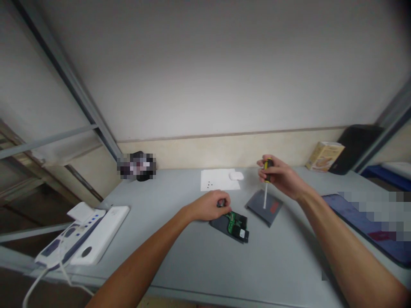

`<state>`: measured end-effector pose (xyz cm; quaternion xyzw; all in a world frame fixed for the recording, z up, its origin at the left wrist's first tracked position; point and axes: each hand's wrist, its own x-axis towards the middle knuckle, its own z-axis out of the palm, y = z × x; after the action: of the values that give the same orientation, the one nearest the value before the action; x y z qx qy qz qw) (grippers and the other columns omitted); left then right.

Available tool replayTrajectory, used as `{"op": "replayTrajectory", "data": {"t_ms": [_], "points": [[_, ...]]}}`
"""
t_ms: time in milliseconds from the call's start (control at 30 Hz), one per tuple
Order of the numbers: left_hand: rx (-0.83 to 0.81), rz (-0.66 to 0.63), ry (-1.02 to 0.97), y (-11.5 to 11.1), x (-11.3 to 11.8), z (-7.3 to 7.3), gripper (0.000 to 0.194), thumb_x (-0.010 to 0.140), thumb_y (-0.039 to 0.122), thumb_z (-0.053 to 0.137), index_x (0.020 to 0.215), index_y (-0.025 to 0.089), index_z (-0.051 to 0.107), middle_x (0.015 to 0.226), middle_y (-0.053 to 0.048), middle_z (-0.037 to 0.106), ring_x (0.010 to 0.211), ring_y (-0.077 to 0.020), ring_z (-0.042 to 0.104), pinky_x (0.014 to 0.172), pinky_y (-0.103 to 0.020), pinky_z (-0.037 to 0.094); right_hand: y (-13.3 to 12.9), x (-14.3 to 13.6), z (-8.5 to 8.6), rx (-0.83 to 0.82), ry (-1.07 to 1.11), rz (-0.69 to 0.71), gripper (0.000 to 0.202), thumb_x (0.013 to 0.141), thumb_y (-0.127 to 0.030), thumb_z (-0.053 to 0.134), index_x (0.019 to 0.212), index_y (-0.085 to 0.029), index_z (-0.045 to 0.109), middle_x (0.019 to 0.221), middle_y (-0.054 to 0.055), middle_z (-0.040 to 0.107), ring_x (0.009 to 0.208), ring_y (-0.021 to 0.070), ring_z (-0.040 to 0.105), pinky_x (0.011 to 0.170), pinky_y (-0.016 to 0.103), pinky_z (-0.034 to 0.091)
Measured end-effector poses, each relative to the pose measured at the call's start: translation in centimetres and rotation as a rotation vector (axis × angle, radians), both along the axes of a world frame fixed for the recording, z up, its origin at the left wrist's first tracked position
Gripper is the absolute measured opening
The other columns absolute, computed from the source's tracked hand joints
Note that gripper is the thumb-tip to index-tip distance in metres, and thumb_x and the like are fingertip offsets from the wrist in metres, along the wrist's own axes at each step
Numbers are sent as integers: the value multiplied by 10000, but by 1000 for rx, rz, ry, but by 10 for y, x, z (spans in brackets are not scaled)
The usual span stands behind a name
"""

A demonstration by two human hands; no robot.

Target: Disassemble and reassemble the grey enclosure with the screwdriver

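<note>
Your right hand (pixel 278 172) gripped the screwdriver (pixel 266 188) right of the circuit-board unit (pixel 237 223), which lay on the counter (pixel 192 261), long axis far-left to near-right; your nearer left hand (pixel 212 203) curled over its far-left end, grip unclear.

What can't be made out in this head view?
Head view:
Dark specks on white paper: too small to identify.
Far end of the green circuit board: hidden by the left hand.
Screwdriver tip: blurred; contact with the grey panel unclear.
Flat dark-edged object: cut off by right edge.
</note>
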<state>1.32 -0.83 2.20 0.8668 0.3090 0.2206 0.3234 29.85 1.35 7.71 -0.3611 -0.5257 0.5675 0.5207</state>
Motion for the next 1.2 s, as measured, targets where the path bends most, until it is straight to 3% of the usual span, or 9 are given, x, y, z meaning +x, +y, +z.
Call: {"op": "replayTrajectory", "data": {"t_ms": [100, 300, 500, 667, 833, 1200], "points": [[-84, 23, -32, 1, 0, -1, 125, 916, 273, 645, 838, 177, 627, 759, 20, 562, 714, -132, 507, 694, -242, 402, -3, -32, -3, 40, 30, 47, 531, 700, -211, 798, 1039, -290, 397, 1014, -40, 524, 757, 147, 658, 758, 358, 518], [-186, 32, -130, 5, -2, -2, 85, 978, 233, 528, 980, 173, 588, 779, 17, 563, 714, -132, 509, 698, -245, 412, -10, -67, -17, 164, -121, 124, 468, 819, -296, 759, 1042, -280, 348, 992, -45, 491, 783, 146, 692, 722, 319, 498], [-187, 13, -112, 9, -3, -7, 144, 954, 144, 482, 1014, 157, 613, 780, 13, 581, 689, -118, 507, 683, -226, 415, -3, -75, -29, 247, -73, 117, 454, 840, -282, 754, 1043, -293, 347, 985, -66, 451, 766, 123, 707, 678, 286, 491], [26, 38, -5, 6, -1, -9, 263, 864, 47, 431, 902, 164, 664, 835, -8, 639, 778, -139, 567, 764, -235, 437, -2, -78, -36, 260, -99, 123, 411, 863, -264, 728, 1056, -291, 365, 1003, -64, 451, 771, 106, 697, 715, 294, 513], [86, 93, 99, 6, 1, -12, 270, 806, 43, 432, 781, 173, 667, 807, -8, 657, 766, -151, 571, 762, -236, 437, -3, -79, -35, 282, -114, 109, 400, 871, -263, 720, 1054, -289, 365, 989, -64, 451, 764, 110, 699, 691, 284, 502], [140, 182, 134, 6, 2, -14, 253, 809, 73, 444, 741, 193, 656, 801, -11, 672, 769, -167, 584, 750, -245, 427, -2, -83, -36, 289, -131, 99, 400, 876, -286, 717, 1048, -288, 357, 990, -60, 443, 762, 110, 694, 719, 307, 541]]}}
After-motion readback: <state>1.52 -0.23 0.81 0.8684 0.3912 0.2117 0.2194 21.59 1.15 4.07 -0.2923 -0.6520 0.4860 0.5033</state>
